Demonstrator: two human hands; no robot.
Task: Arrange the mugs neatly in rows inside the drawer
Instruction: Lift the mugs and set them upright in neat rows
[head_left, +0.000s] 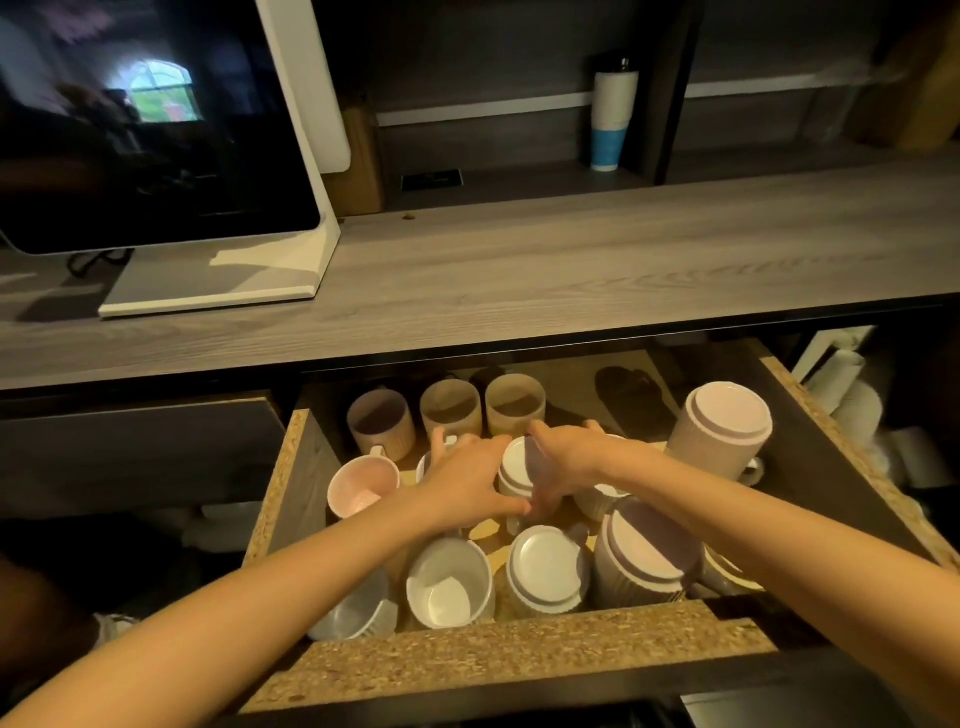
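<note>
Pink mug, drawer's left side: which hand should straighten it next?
Left, probably. The left hand lies right beside the pink mug, on the same side of the drawer. The right hand curls round the upside-down white mug further right and would have to cross the left hand.

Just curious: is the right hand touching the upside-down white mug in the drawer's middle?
Touching. Head view: the right hand curls its fingers round the upside-down mug.
</note>
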